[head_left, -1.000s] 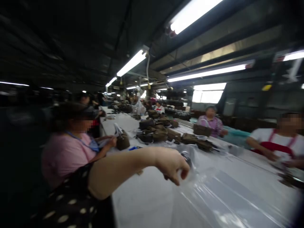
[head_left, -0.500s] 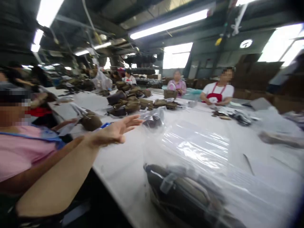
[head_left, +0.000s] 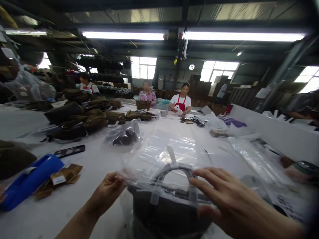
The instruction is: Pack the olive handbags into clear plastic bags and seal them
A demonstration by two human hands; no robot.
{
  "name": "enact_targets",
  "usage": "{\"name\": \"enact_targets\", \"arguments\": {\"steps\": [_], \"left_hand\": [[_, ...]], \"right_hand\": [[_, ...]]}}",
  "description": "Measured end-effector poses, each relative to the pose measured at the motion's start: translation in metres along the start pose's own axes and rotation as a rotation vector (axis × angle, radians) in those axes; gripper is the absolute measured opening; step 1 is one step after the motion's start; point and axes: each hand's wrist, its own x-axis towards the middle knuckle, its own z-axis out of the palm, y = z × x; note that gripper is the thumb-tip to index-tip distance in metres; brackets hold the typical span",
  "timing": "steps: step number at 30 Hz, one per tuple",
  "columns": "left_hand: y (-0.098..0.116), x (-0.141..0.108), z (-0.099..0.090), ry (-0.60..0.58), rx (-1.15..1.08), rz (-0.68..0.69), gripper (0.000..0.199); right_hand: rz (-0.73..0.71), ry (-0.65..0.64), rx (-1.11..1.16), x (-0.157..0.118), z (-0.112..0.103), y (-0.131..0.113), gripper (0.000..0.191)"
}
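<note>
Between left and right fingers (head_left: 206, 175), bag (head_left: 169, 214).

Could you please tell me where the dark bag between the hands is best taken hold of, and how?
Probably grip the dark bag by its arched handle, from above: the loop rises over the bag's top, leaving an opening beneath. Clear plastic at the left hand could interfere.

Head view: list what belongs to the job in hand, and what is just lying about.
In the job:
left hand, pinching clear plastic
right hand, fingers spread beside the handle
dark bag
likely, clear sheets just beyond it

Lying about:
heap of brown bags
slim black object
brown pieces
purple item
</note>
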Motion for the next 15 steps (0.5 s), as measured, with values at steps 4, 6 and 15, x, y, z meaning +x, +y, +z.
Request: {"name": "enact_targets", "arguments": {"steps": [4,6,15], "left_hand": [[0.001,-0.01,0.005,0.088,-0.177,-0.012,0.023],[0.003,-0.015,0.009,0.105,-0.219,0.004,0.024],[-0.002,-0.029,0.011,0.242,-0.253,-0.03,0.032]], "right_hand": [[0.041,-0.149,-0.008,0.059,0.029,-0.017,0.045],[0.069,-0.236,-0.051,0.072,0.039,-0.015,0.037],[0.173,-0.648,0.171,0.085,0.027,0.009,0.02]]}}
